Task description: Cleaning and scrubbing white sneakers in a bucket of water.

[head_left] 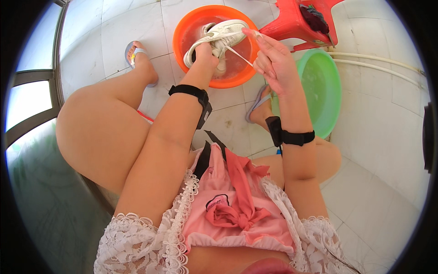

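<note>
Above the orange basin (180, 26) I hold a white sneaker (232, 30), its toe pointing right. My left hand (206, 59) grips it at the heel end, with the fingers mostly hidden by the shoe. Thumb and forefinger of my right hand (275, 61) pinch a white shoelace (236, 33) and draw it out from the shoe. A second loose lace end hangs across the basin toward that hand. Beneath the held shoe, another pale shoe (220, 68) partly shows in the basin's cloudy water.
A green basin (335, 91) stands to the right, behind my right forearm. Beyond it is a red plastic stool (292, 27) with a dark cloth (315, 19) on top. Pale pipes (378, 60) run along the right wall. My sandalled feet rest on the tiled floor (223, 128).
</note>
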Motion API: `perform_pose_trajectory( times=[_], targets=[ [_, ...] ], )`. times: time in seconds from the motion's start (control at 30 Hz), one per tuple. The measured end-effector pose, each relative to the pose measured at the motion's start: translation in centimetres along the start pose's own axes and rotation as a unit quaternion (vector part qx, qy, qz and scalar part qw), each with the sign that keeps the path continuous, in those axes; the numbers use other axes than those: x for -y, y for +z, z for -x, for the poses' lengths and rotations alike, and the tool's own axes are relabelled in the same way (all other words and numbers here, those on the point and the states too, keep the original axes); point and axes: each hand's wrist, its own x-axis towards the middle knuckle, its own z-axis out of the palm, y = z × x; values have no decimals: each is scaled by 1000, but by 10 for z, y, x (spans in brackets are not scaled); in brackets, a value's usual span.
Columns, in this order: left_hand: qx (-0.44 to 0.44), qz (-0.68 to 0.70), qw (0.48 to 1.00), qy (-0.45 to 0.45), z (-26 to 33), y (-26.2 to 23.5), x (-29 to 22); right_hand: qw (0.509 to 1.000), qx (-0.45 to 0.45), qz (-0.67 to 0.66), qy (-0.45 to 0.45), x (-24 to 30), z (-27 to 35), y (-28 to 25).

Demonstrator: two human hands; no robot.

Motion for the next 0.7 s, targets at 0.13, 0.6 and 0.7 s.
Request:
perform_pose_trajectory(
  times=[0.13, 0.6, 0.7],
  targets=[
    [42, 6, 999, -1, 1, -11, -5, 990, -121, 49, -47, 43, 9, 28],
    [138, 35, 981, -130, 29, 7, -2, 750, -21, 656, -83, -30, -39, -59],
    [133, -8, 982, -132, 39, 17, -8, 801, -86, 592, 21, -39, -43, -46]
  ],
)
